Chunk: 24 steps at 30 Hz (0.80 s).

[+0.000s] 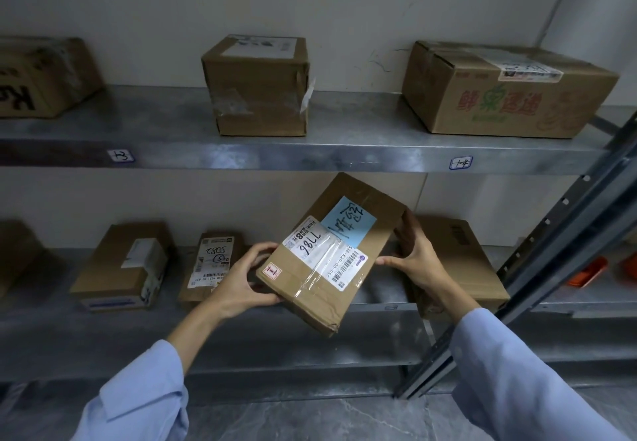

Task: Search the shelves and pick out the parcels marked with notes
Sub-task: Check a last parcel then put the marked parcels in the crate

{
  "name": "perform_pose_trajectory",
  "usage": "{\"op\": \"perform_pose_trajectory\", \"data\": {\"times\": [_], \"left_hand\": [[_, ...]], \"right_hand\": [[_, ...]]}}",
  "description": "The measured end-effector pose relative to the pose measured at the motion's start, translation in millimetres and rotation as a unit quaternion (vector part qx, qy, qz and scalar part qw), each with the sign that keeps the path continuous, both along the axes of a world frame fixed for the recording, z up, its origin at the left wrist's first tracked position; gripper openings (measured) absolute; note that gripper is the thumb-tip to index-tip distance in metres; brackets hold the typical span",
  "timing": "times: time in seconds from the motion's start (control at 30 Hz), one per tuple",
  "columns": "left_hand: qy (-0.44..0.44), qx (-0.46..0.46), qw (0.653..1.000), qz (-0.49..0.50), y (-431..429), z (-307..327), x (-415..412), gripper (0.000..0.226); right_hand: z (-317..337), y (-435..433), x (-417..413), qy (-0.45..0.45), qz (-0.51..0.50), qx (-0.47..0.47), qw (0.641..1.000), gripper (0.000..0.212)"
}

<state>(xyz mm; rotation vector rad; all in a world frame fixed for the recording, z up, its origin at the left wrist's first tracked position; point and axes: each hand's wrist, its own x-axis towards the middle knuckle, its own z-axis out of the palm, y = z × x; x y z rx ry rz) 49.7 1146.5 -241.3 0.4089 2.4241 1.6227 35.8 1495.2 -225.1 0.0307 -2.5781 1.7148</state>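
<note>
Steel shelves [310, 158] face me, and with the flat parcel [312, 297] held in front of the lower one, my left hand [241, 280] and right hand [415, 258] gripping its opposite ends, I should steady it and check its blue note [348, 224].

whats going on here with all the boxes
A person in light blue sleeves holds a flat cardboard parcel tilted in front of the lower shelf, left hand at its near corner, right hand on its far side. A blue handwritten note sits on top beside the white shipping label, so it looks like a marked one. Other boxes sit on the shelves.
</note>
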Motion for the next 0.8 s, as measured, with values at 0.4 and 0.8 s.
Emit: {"op": "perform_pose_trajectory", "data": {"times": [0.4,0.8], "left_hand": [[-0.039,0.098,0.994,0.01,15,3,5,0.085],[-0.042,0.106,0.992,0.053,21,-12,11,0.094]], "right_hand": [[-2,-13,10,0.013,0.028,-0.013,0.999,0.079],[-16,-31,28,-0.042,0.041,-0.015,0.998,0.035]]}}
